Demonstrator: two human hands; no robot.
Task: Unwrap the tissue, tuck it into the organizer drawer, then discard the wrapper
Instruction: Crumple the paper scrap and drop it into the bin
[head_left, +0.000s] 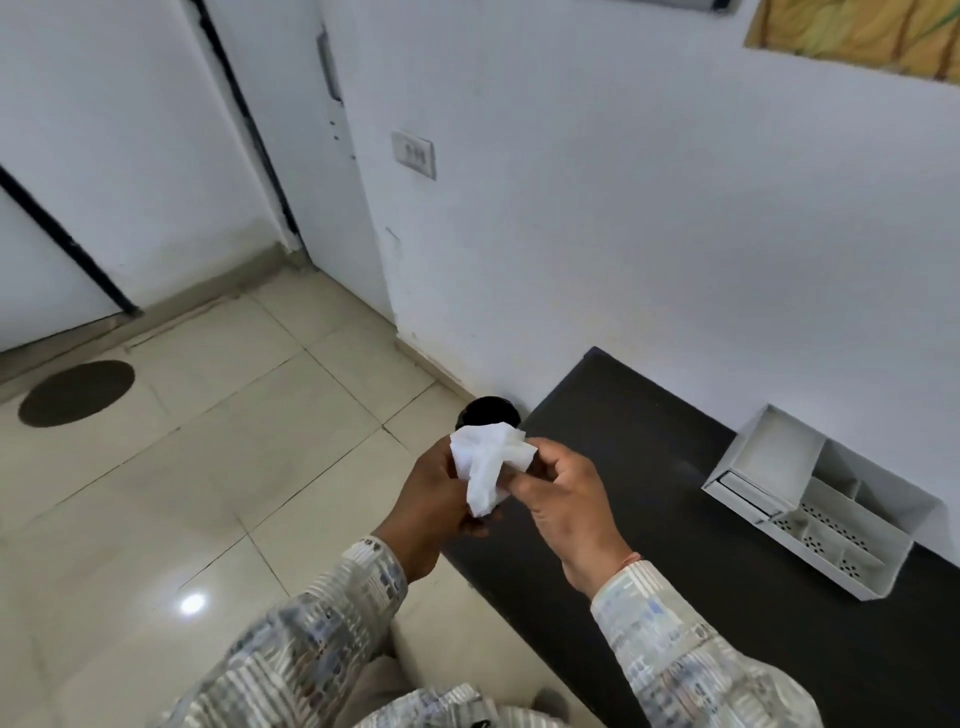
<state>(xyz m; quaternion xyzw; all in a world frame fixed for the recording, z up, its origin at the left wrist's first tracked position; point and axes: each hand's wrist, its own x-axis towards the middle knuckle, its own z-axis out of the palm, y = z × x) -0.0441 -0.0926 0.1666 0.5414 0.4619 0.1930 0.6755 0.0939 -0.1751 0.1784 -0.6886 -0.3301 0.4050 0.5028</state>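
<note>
A crumpled white tissue is held up between both hands, above the left end of the black table. My left hand grips it from the left and below. My right hand pinches its right side with thumb and fingers. A dark piece shows under the tissue at my left fingers; I cannot tell whether it is the wrapper. The white organizer stands on the table against the wall, its small drawer at the left end. A round black bin sits on the floor just behind the tissue.
The white wall runs along the table's far side, with a switch plate higher up. Beige tiled floor spreads to the left, with a dark round mat near a white door. A picture hangs at the top right.
</note>
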